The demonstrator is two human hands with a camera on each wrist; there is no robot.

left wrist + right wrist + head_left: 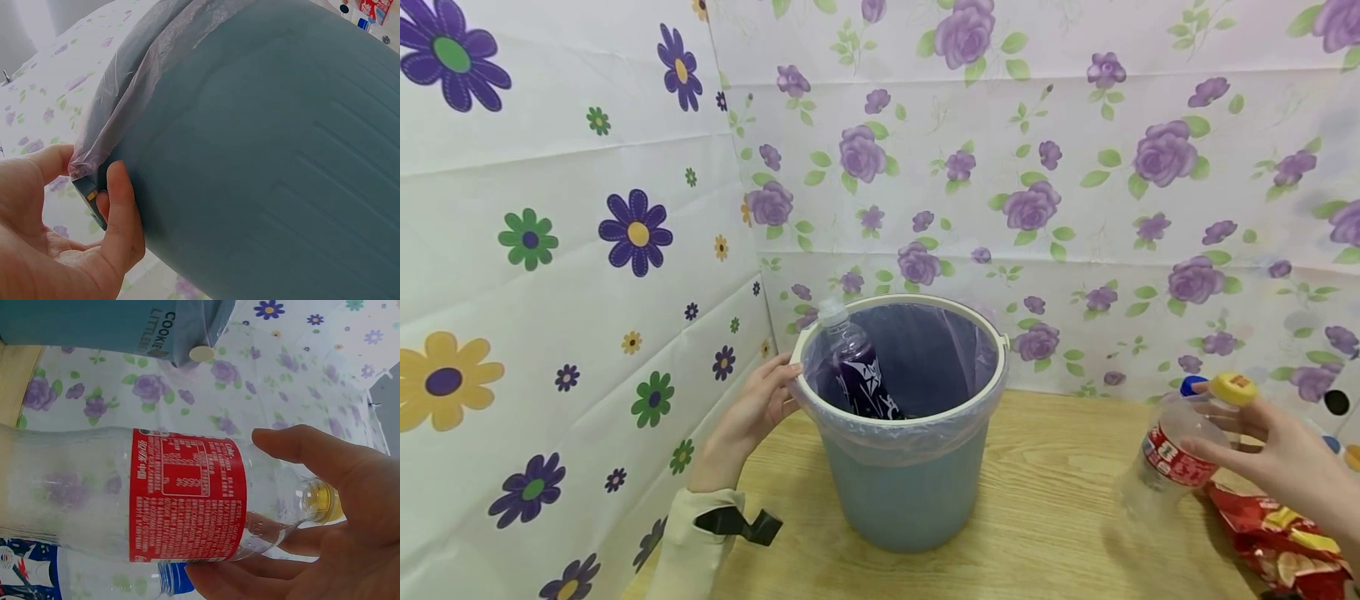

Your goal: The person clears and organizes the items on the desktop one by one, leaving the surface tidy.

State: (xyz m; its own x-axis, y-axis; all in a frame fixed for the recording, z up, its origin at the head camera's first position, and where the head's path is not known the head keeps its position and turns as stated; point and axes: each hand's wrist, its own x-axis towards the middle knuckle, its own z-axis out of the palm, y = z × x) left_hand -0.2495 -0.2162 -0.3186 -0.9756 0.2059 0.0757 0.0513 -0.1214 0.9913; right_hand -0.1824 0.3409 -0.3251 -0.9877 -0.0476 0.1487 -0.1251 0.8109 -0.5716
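A blue-grey trash bin (902, 492) with a thin clear liner folded over its pale rim stands on the table. My left hand (752, 412) grips the bin's rim at the left; the left wrist view shows thumb and fingers around its edge. Inside the bin leans a bottle (859, 367) with a dark purple label, its cap end sticking up above the rim. At the right, my right hand (1285, 442) holds a clear plastic bottle (187, 494) by its upper part. That bottle has a red label and a yellow cap, and looks empty.
Behind the held bottle is another bottle with a blue cap (1192, 385). A red snack bag (1285, 542) lies at the right front, under my right forearm. Flowered sheets (955, 200) hang at the back and left. The table (1045, 500) has a light wood surface.
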